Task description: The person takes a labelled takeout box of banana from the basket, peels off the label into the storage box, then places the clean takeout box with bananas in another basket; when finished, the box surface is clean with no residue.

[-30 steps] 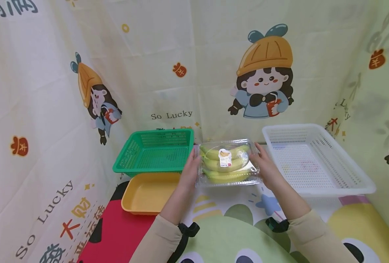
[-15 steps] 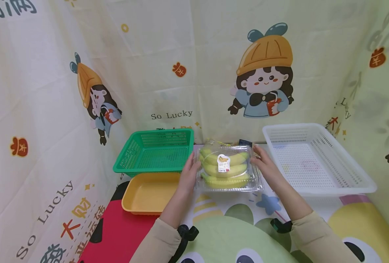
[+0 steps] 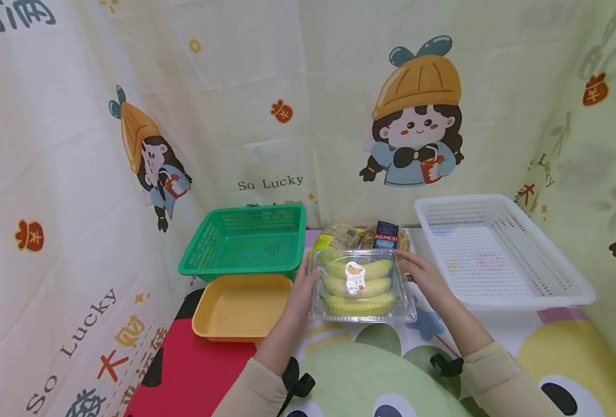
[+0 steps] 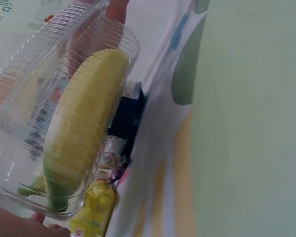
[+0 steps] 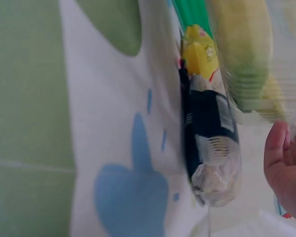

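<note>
A clear plastic box of bananas (image 3: 357, 286) with a white label on its lid is held between both hands, tilted toward me. My left hand (image 3: 299, 292) grips its left side, fingers along the edge. The fingers of my right hand (image 3: 428, 281) hold its upper right corner. The left wrist view shows the bananas (image 4: 86, 118) through the ribbed clear wall, raised over the packages behind. In the right wrist view my right hand (image 5: 288, 165) is at the box's edge with fingers bent. Most of the left hand lies outside the left wrist view.
Behind the box lie a yellow-and-clear bag (image 3: 339, 236) and a pasta bag with a dark AGNESI label (image 3: 386, 234). A green basket (image 3: 190, 263) and a yellow tray (image 3: 204, 324) stand to the left, a white basket (image 3: 558, 278) to the right. A patterned curtain (image 3: 334, 116) hangs behind.
Both hands have brought the box of bananas down and toward me, away from the back curtain. The two bags behind it have come into view.
</note>
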Available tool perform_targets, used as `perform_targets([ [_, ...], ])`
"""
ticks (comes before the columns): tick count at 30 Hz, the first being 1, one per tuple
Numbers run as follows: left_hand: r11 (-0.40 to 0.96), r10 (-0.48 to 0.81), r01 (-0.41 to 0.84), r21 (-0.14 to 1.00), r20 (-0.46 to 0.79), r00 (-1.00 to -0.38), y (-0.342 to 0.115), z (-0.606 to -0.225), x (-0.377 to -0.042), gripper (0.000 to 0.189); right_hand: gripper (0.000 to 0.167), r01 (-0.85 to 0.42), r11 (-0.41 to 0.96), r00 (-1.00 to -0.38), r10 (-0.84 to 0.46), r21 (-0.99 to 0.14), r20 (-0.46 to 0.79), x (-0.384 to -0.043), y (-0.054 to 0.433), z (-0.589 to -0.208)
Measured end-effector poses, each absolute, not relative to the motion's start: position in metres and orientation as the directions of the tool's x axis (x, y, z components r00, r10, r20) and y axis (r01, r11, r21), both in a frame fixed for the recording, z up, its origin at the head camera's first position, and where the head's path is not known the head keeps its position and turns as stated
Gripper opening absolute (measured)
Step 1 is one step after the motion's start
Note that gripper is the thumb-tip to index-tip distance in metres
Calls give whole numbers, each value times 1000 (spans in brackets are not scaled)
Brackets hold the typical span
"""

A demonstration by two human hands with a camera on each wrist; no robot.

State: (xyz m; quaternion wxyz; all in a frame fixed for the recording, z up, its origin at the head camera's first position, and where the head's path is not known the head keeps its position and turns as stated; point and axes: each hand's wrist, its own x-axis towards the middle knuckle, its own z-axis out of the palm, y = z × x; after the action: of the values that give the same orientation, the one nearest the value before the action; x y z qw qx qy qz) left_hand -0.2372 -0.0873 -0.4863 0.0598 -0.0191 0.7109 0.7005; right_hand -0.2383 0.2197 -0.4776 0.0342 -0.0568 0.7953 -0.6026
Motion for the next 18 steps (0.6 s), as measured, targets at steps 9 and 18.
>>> perform_targets([
  [9,-148,116,-204,968,-188,-975,-85,-510,-231,73,50,-7,309,-991,-126,-951,-34,-241,223,-494],
  [18,-223,149,-168,960,-136,-979,-86,-532,-231,78,50,-25,410,-984,-172,-912,-51,-246,224,-505],
])
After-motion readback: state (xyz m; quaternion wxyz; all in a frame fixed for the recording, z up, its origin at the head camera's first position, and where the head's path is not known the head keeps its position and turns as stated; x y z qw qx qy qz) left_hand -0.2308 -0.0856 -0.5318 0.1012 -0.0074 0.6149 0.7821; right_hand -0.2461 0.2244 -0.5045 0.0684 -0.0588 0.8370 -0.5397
